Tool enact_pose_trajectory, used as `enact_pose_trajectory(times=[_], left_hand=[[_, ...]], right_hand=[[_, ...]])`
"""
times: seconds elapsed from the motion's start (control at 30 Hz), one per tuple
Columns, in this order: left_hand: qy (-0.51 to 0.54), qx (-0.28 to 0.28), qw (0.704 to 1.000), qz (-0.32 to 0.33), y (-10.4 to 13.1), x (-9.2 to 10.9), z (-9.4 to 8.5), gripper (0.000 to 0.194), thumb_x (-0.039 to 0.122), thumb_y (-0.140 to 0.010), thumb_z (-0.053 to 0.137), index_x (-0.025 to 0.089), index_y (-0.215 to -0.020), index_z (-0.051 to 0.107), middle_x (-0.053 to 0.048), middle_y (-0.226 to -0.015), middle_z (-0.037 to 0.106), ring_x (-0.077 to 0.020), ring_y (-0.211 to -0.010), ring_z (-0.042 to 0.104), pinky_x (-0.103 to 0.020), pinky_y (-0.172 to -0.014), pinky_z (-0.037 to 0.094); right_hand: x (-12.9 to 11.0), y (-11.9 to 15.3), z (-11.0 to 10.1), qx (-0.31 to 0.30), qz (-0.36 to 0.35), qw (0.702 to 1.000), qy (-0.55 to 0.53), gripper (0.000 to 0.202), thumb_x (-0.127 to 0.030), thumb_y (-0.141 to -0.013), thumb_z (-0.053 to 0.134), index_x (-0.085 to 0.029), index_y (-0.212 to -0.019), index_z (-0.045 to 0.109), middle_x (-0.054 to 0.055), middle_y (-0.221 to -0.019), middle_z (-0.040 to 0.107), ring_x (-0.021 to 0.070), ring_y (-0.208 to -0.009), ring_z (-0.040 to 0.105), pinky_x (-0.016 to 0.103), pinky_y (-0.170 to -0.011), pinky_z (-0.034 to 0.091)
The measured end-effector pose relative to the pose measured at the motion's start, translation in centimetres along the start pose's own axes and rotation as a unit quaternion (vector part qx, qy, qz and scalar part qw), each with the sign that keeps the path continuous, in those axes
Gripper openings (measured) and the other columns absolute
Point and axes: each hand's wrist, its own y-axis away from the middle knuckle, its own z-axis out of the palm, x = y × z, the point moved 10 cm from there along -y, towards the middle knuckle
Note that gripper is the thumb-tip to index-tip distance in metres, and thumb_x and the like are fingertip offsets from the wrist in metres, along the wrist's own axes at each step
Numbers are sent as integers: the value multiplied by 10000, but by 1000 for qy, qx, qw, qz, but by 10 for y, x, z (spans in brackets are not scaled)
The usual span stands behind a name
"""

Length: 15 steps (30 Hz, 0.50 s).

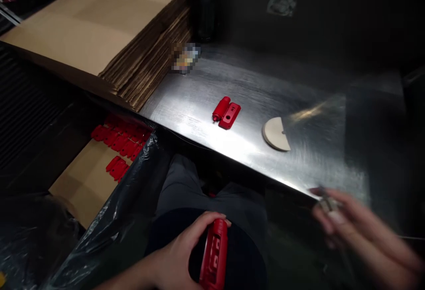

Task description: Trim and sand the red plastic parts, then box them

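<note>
My left hand [186,250] grips a red plastic housing [214,254] over my lap, below the table edge. My right hand [348,223] is blurred at the lower right, by the front edge of the shiny metal table [206,82]; it pinches a small pale metallic piece [327,202]. On the table lie two red plastic parts side by side [226,112], a rounded one and a flat one. A beige half-disc [276,134] lies to their right.
A stack of flat cardboard sheets [109,29] fills the table's back left. Below on the left, a cardboard box [79,183] lined with black plastic film holds several red parts [121,141]. A dark bottle [203,6] stands at the back.
</note>
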Motion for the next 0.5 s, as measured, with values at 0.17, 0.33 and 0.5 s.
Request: enact_pose_trajectory(times=[0.17, 0.33, 0.5], left_hand=[[-33, -10, 998, 52, 4, 17, 3, 1334, 458, -466, 1077, 321, -1604, 395, -156, -1510, 562, -400, -1383, 619, -494, -1181, 523], [-44, -11, 996, 75, 5, 23, 7, 1326, 488, -475, 1065, 333, -1607, 393, -155, -1518, 571, -415, -1413, 601, -529, -1190, 521], [-49, 9, 995, 90, 9, 27, 6, 1341, 478, -482, 1066, 338, -1624, 378, -162, -1528, 588, -419, -1419, 604, -555, -1204, 514]], right_hand=[[-40, 69, 133, -263, 16, 964, -42, 484, -685, -1076, 471, -307, -1037, 770, 43, -1022, 816, 250, -972, 784, 307, -848, 651], [-96, 71, 164, -280, -82, 954, -65, 448, -562, -1151, 351, -320, -997, 695, -8, -972, 801, 203, -893, 777, 279, -803, 592], [-96, 77, 176, -316, -89, 944, -31, 383, -437, -1177, 358, -306, -979, 660, -41, -937, 771, 159, -811, 749, 258, -709, 548]])
